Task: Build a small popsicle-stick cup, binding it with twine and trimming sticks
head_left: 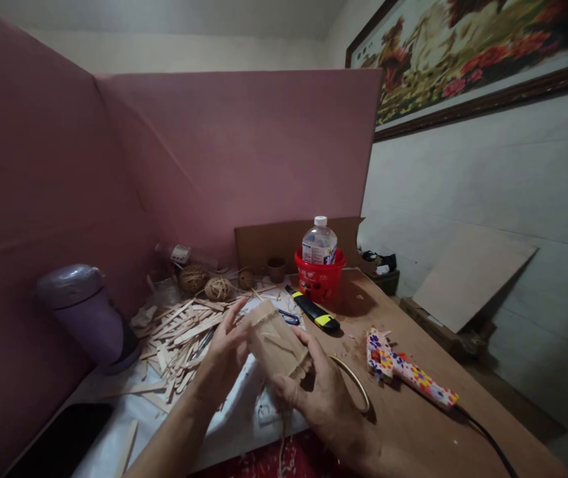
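A small tan craft piece (279, 342) of flat wooden sticks, with rounded stick ends along its edges, is held up over the front of the table. My right hand (324, 398) grips its lower right side, thumb on the near face and fingers around the far edge. Against its left edge rest the partly stretched fingers of my left hand (224, 352). A strand of twine (283, 441) hangs below the piece. Beside my right hand is a gold-coloured ring (356, 382); I cannot tell whether it is worn or lies on the table.
Loose craft sticks (184, 338) are heaped at left, near twine balls (218, 289) and a purple tumbler (89, 318). Farther back, a red bucket (318, 282) holds a clear bottle (320, 242). A box cutter (316, 312) and corded, flower-patterned glue gun (413, 375) lie at right.
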{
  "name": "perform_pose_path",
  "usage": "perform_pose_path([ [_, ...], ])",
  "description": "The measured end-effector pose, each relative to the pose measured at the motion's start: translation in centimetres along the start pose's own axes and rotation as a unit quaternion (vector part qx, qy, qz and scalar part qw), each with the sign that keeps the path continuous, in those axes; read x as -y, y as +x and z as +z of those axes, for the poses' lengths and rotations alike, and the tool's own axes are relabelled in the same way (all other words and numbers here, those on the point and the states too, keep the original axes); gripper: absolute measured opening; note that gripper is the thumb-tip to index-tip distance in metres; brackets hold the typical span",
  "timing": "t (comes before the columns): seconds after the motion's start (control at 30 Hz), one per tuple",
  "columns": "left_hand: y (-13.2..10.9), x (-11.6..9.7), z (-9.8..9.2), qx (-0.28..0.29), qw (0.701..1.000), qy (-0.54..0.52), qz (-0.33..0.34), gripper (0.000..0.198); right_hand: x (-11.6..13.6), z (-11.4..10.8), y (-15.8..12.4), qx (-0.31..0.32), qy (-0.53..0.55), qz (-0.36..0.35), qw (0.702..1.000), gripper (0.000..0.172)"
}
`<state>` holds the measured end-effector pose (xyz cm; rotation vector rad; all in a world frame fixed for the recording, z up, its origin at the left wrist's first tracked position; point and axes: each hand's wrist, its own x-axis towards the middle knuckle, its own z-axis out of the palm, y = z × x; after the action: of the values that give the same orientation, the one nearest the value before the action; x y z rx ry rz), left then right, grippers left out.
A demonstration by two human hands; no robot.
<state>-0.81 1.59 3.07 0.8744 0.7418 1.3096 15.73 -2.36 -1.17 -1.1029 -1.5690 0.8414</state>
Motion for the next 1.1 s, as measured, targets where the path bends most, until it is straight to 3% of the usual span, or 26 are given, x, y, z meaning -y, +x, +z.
perform_pose_path([
  [0.07, -0.3, 0.9, 0.6, -0.011, 0.999, -0.048, -0.019, 0.051, 0.0, 0.1, 0.0, -0.034, -0.045, 0.006, 0.998, 0.069],
  [0.13, -0.7, 1.7, 1.3, 0.016, 0.996, -0.07, -0.048, 0.047, 0.1, 0.0, 0.1, -0.058, -0.084, -0.001, 0.995, 0.069],
  [0.3, -1.8, 2.6, 3.1, 0.04, 0.996, -0.074, -0.027, 0.052, 0.1, -0.2, 0.1, -0.096, -0.155, -0.049, 0.982, 0.068],
  [0.43, -2.3, 2.6, 3.8, 0.025, 0.998, -0.059, -0.019, 0.05, -0.2, 0.2, -0.1, -0.105, -0.19, -0.095, 0.971, 0.069],
  [0.57, -2.5, 2.7, 3.7, -0.007, 0.999, -0.037, -0.037, 0.034, -0.8, 0.6, -0.2, -0.124, -0.249, -0.129, 0.952, 0.067],
  [0.77, -2.2, 2.7, 2.8, 0.009, 0.993, -0.064, -0.098, 0.018, -1.1, 0.3, -0.3, -0.101, -0.276, -0.192, 0.936, 0.086],
  [1.1, -1.8, 3.0, 1.8, 0.006, 0.979, -0.124, -0.161, 0.042, -0.1, -0.6, -0.1, -0.089, -0.21, -0.201, 0.953, 0.075],
])
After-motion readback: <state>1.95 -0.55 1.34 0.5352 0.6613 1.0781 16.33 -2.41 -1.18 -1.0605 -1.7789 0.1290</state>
